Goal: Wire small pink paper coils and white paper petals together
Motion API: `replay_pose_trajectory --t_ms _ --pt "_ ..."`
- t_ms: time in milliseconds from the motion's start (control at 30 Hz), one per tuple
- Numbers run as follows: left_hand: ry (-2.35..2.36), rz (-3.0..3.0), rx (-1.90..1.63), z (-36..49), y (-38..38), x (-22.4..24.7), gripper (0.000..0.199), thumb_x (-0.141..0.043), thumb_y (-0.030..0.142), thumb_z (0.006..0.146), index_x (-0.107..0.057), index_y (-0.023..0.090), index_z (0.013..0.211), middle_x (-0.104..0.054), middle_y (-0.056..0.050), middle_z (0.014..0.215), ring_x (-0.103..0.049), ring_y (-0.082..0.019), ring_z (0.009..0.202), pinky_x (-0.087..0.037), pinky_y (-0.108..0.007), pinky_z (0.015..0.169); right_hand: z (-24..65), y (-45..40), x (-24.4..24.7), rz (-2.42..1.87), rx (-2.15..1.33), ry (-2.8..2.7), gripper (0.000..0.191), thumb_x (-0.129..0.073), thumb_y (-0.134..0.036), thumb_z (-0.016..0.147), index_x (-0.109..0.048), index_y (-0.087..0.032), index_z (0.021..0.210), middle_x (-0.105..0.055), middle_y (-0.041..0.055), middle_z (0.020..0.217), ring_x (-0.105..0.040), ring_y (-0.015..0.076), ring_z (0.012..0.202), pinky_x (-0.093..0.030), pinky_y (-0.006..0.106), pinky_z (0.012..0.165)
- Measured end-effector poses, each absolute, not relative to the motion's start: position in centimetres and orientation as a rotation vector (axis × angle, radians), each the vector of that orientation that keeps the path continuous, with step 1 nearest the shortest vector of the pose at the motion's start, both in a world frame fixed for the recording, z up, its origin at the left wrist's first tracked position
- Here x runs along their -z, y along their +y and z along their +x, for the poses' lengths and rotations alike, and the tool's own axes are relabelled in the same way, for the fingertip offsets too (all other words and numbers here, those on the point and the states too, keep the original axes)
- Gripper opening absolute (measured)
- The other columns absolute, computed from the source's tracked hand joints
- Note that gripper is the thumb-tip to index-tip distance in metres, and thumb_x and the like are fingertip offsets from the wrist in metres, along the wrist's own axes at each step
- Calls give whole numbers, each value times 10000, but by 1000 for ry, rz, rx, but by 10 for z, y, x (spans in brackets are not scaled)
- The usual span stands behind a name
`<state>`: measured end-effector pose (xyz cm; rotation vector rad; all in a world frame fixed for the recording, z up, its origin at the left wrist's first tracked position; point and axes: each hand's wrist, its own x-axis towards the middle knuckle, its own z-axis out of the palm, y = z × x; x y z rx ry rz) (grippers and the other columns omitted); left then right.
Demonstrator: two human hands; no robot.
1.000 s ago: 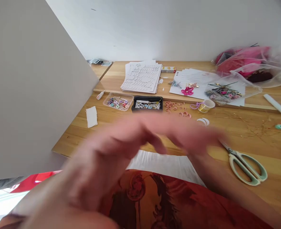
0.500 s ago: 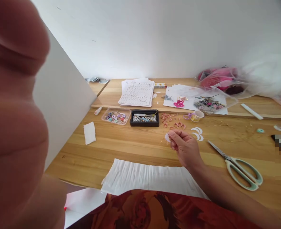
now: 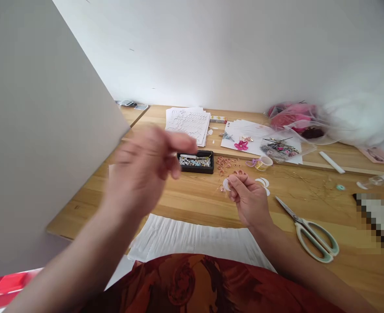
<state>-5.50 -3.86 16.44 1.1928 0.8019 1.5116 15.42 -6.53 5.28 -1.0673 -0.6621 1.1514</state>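
White paper cut-out (image 3: pixel 226 184), qty 1: at fingertips of R hand (image 3: pixel 248 198), pinched btwn thumb & fingers, above mid worktop (image 3: pixel 192 195); outline partly hidden by fingers. L hand (image 3: pixel 139 169): raised, well apart from R hand, fingers part curled, blurred; can't tell if it holds anything.

Just R of R hand: white crescents (image 3: pixel 264 184), flat, a few. Just beyond: pink curls (image 3: pixel 224 163), loose, assorted; some part hidden by the hand. Near side, btwn forearms: white pleated sheet (image 3: pixel 195 237), qty 1.

R side: scissors (image 3: pixel 296 218), 1 pr, pale handles twd near edge, blades pointing far L.

Mid, R of L hand: black tray (image 3: pixel 212 163) w/ beads & a white tube. R of curls: small tub (image 3: pixel 264 163) w/ purple loop (image 3: pixel 252 163) beside it.

Far: stack of cut white sheets (image 3: pixel 188 126), L; magenta flower (image 3: pixel 240 145) on white paper, ctr-R; clear bag (image 3: pixel 279 150) w/ dark stems, R of flower; white stick (image 3: pixel 332 161), farther R.
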Motion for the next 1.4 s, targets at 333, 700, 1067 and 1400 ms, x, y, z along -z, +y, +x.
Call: replay_pose_trajectory --t_ms 333,700,1067,1400 --pt "827 1013 -975 10 -41 -69 424 -789 517 782 -731 118 915 -713 -85 834 -666 -160 757 -457 -193 487 146 -68 -51 -1061 -1134 -731 268 -874 -402 731 -739 -176 781 -623 -19 598 -451 58 455 -329 209 438" --pt "899 883 -990 12 -47 -60 376 -916 413 622 -706 134 761 -686 -23 677 -622 -112 621 -438 -180 473 140 -74 -53 -1089 -1173 -720 294 -875 -415 706 -720 -168 744 -564 -41 513 -441 64 455 -326 214 453" --pt "863 890 -877 -2 -48 -63 413 -878 501 671 -746 140 821 -674 -27 728 -631 -109 671 -436 -166 470 141 -77 -53 -1100 -1172 -696 282 -883 -393 692 -713 -175 746 -607 -31 580 -451 64 454 -328 221 442" --pt "945 931 -866 5 -45 -65 484 -892 551 610 -651 150 736 -633 -4 661 -617 -108 555 -247 -167 350 139 -76 -51 -1120 -1193 -702 298 -880 -403 692 -695 -171 716 -564 -48 542 -431 58 444 -313 218 438"
